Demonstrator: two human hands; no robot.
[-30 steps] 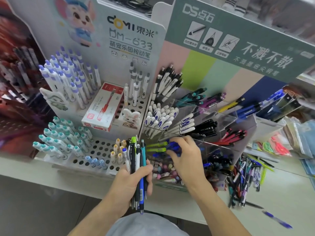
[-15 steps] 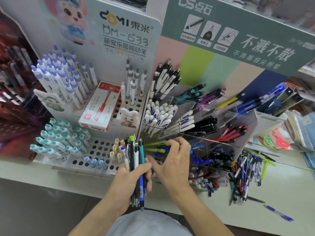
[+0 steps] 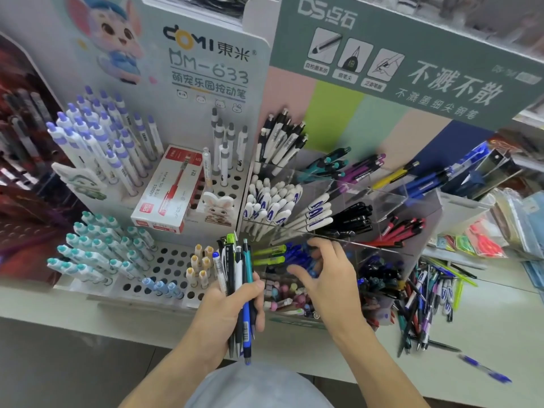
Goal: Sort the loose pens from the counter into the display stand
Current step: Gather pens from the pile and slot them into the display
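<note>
My left hand [image 3: 223,307] grips a bundle of several pens [image 3: 240,278], upright, with black, white, teal, blue and green barrels. My right hand [image 3: 329,278] hovers over the clear acrylic display stand [image 3: 412,201], fingers loosely curled above the compartment of blue pens [image 3: 297,251]; nothing is visibly held in it. The stand's compartments hold sorted pens by colour. A pile of loose pens [image 3: 424,301] lies on the counter to the right of the stand.
A white peg-hole stand [image 3: 173,263] with purple-capped and teal-capped pens sits left, with a red-and-white pen box [image 3: 167,195] on it. One blue pen [image 3: 485,369] lies alone near the counter's front right. Packaged goods [image 3: 482,242] fill the far right.
My right hand has drawn back from the blue-pen compartment toward the bundle and then lifted back over the compartment with opened fingers. The left hand kept holding the bundle.
</note>
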